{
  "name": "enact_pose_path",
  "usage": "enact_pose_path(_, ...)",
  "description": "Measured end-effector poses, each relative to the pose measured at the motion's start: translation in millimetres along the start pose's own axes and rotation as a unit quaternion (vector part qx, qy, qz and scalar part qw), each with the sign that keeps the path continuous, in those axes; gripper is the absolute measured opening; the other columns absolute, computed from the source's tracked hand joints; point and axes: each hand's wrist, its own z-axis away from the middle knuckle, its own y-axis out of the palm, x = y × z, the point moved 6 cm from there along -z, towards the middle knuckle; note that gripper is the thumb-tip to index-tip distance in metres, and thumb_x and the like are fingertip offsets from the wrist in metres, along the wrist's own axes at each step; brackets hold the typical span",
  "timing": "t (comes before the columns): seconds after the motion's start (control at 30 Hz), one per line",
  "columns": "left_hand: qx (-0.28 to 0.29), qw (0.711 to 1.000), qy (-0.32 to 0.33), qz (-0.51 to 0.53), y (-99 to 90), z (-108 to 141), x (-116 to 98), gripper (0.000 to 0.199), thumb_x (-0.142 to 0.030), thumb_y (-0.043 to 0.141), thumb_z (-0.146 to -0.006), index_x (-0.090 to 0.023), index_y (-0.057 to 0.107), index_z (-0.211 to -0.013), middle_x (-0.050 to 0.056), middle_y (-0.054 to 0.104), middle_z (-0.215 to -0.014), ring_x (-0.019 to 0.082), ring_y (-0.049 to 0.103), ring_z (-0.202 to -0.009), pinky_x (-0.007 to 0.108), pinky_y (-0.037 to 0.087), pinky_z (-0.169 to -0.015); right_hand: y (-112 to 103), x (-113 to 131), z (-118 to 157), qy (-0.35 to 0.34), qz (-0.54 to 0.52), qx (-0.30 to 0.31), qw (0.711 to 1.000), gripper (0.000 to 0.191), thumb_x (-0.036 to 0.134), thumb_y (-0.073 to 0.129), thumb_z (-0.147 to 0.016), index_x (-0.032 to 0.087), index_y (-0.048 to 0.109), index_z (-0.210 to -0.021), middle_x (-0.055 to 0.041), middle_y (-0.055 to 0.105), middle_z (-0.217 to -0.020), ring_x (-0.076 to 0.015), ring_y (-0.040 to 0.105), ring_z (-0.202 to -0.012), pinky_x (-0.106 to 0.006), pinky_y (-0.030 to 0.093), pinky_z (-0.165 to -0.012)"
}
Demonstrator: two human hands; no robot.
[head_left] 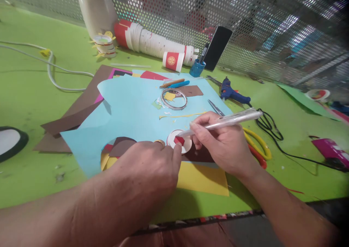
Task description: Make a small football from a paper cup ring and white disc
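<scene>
A small white disc [187, 145] with a red rim lies on brown paper near the front of the table. On it rests a small red paper piece [178, 140]. The index finger of my left hand [152, 163] presses on the red piece; that hand's other fingers are curled under and hidden. My right hand [218, 140] is closed around a silvery pen [226, 120], whose tip touches the red piece. Light blue paper [131, 112] lies beneath, with yellow paper [204, 178] at the front.
Scissors [257, 143] lie beside my right hand, and a blue glue gun [231, 92] with a black cable is behind them. A tape ring [173, 98] sits mid-paper. Stacked cups [155, 41], a blue pen holder [197, 68] and a phone [218, 48] stand along the mesh.
</scene>
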Motion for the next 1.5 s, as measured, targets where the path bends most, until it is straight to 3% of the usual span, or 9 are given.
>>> enact_pose_path(0.2, -0.024, 1.000, 0.003, 0.003, -0.4, 3, -1, 0.030, -0.006, 0.055, -0.075, -0.007, 0.068, -0.101, 0.006, 0.067, -0.070, 0.024, 0.063, -0.055, 0.035, 0.045, -0.043, 0, 2, 1, -0.003, -0.012, 0.001, 1.000, 0.020, 0.035, 0.060, -0.095, 0.020, 0.059, -0.082, 0.0049, 0.061, -0.058, -0.0100, 0.060, -0.053, -0.022, 0.049, -0.054)
enact_pose_path(0.33, -0.020, 1.000, 0.001, 0.000, 0.5, 2, -1, 0.037, -0.008, 0.054, -0.077, -0.004, 0.066, -0.112, 0.007, 0.069, -0.074, 0.024, 0.065, -0.058, 0.036, 0.046, -0.044, 3, 6, 3, -0.005, -0.031, 0.012, 0.999, 0.019, 0.033, 0.061, -0.094, 0.020, 0.059, -0.080, 0.0050, 0.061, -0.060, -0.0094, 0.061, -0.054, -0.021, 0.050, -0.053)
enact_pose_path(0.43, 0.032, 0.999, -0.003, 0.005, 0.9, -2, 0, 0.043, -0.008, 0.053, -0.080, -0.002, 0.062, -0.122, 0.009, 0.072, -0.078, 0.024, 0.067, -0.061, 0.034, 0.048, -0.046, 3, 6, 3, -0.007, -0.040, 0.014, 0.999, 0.018, 0.032, 0.061, -0.094, 0.021, 0.059, -0.080, 0.0050, 0.062, -0.060, -0.0095, 0.061, -0.053, -0.021, 0.050, -0.053)
enact_pose_path(0.57, 0.108, 0.994, -0.024, 0.002, 1.8, -6, 3, 0.035, -0.006, 0.054, -0.079, -0.007, 0.066, -0.113, 0.009, 0.073, -0.077, 0.025, 0.070, -0.063, 0.032, 0.047, -0.047, -3, 4, 2, -0.001, -0.033, -0.016, 0.999, 0.020, 0.034, 0.061, -0.094, 0.021, 0.058, -0.079, 0.0049, 0.059, -0.056, -0.0105, 0.058, -0.050, -0.024, 0.050, -0.053)
enact_pose_path(0.73, 0.082, 0.996, -0.008, 0.018, -0.5, -5, 1, 0.033, -0.008, 0.058, -0.079, -0.009, 0.065, -0.111, 0.009, 0.072, -0.078, 0.023, 0.069, -0.064, 0.031, 0.048, -0.048, -7, 1, 1, 0.002, -0.017, -0.035, 0.999, 0.021, 0.037, 0.061, -0.094, 0.021, 0.059, -0.080, 0.0048, 0.059, -0.054, -0.0111, 0.057, -0.049, -0.025, 0.049, -0.053)
enact_pose_path(1.17, 0.196, 0.980, -0.040, 0.007, -2.4, -12, 4, 0.039, -0.008, 0.054, -0.082, -0.007, 0.064, -0.119, 0.012, 0.074, -0.081, 0.026, 0.073, -0.067, 0.031, 0.053, -0.049, -2, -3, -1, -0.001, -0.024, -0.022, 0.999, 0.019, 0.036, 0.061, -0.094, 0.020, 0.059, -0.083, 0.0054, 0.059, -0.055, -0.0100, 0.059, -0.051, -0.023, 0.050, -0.056)
enact_pose_path(1.5, 0.167, 0.986, -0.026, 0.010, 0.5, -10, 4, 0.040, -0.009, 0.052, -0.083, -0.007, 0.063, -0.122, 0.011, 0.075, -0.086, 0.025, 0.073, -0.069, 0.032, 0.053, -0.051, -2, -6, 0, 0.003, -0.033, -0.014, 0.999, 0.021, 0.038, 0.061, -0.095, 0.020, 0.059, -0.084, 0.0056, 0.059, -0.056, -0.0091, 0.058, -0.051, -0.022, 0.050, -0.056)
